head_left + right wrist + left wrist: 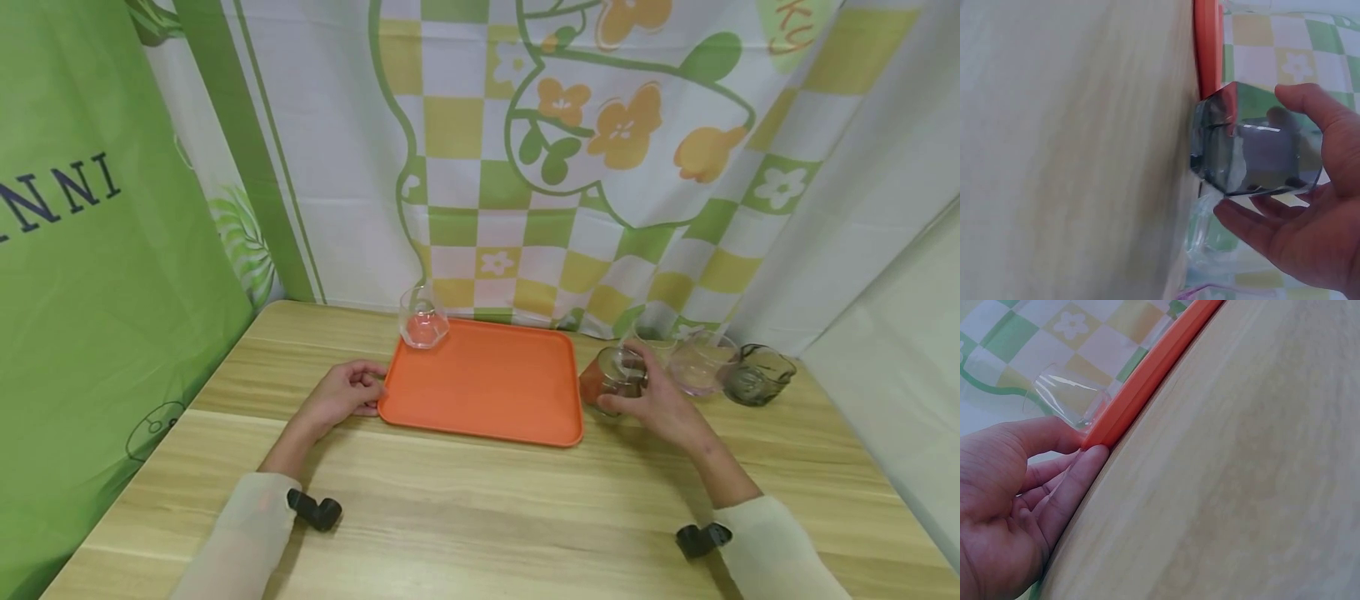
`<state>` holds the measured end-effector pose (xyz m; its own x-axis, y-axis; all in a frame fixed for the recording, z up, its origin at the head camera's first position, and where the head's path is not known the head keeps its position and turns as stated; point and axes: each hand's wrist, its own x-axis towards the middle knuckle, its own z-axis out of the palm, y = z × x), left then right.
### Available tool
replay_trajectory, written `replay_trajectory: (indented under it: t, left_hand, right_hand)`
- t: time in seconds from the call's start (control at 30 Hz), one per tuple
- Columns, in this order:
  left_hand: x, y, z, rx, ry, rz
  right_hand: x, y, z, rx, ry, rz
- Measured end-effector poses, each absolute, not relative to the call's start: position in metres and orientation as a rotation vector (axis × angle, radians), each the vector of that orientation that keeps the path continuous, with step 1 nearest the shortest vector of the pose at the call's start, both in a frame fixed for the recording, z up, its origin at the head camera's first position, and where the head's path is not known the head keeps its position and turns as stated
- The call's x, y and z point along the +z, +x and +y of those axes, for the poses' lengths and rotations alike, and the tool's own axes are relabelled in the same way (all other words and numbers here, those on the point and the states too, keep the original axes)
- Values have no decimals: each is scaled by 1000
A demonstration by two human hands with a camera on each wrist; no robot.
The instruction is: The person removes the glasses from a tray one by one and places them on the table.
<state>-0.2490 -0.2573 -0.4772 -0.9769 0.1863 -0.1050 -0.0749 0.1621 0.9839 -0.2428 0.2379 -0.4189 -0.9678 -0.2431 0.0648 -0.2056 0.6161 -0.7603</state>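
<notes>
An orange tray [480, 392] lies on the wooden table, and my left hand [341, 396] pinches its left rim between thumb and fingers. On the tray's back left corner stands a clear faceted glass [423, 323]. Just off the tray's right side, my right hand [666, 404] grips a grey-tinted glass [621, 367], thumb on the near side and fingers on the far side. In the right wrist view this angular glass [1266, 147] sits close over the table, overlapping the tray's edge [1209, 50].
Right of my right hand stand a pink-tinted glass [701, 367] and a dark grey glass [757, 379]. A clear glass [651, 332] is partly hidden behind the hand. A patterned curtain [450, 125] hangs along the table's back edge.
</notes>
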Motion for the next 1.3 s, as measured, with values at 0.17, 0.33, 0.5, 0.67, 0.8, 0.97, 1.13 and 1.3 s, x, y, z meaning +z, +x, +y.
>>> replay_trajectory:
  t: [0.17, 0.33, 0.5, 0.67, 0.8, 0.97, 1.13, 1.3]
  left_hand:
    - [-478, -249, -258, 1905, 101, 2238]
    - [-478, -249, -258, 1902, 104, 2235]
    - [-479, -249, -257, 1906, 103, 2229]
    - [-479, -250, -258, 1903, 102, 2237]
    - [-478, -250, -258, 1902, 108, 2240]
    - [-477, -249, -258, 1889, 112, 2253]
    - [-477, -249, -258, 1895, 104, 2253]
    - [-478, -248, -258, 1908, 132, 2234]
  right_hand:
    - [-411, -239, 232, -1238, -411, 2876]
    - [-402, -233, 222, -1186, -498, 3008]
    - [-393, -227, 207, -1177, -628, 3130]
    - [-391, -225, 189, -1198, -823, 3175]
    - [-391, -224, 172, -1191, -955, 3164]
    - [-392, -226, 151, -1182, -1014, 3116]
    - [-400, -233, 126, -1301, -946, 2952]
    - [-409, -245, 101, -1433, -857, 2836]
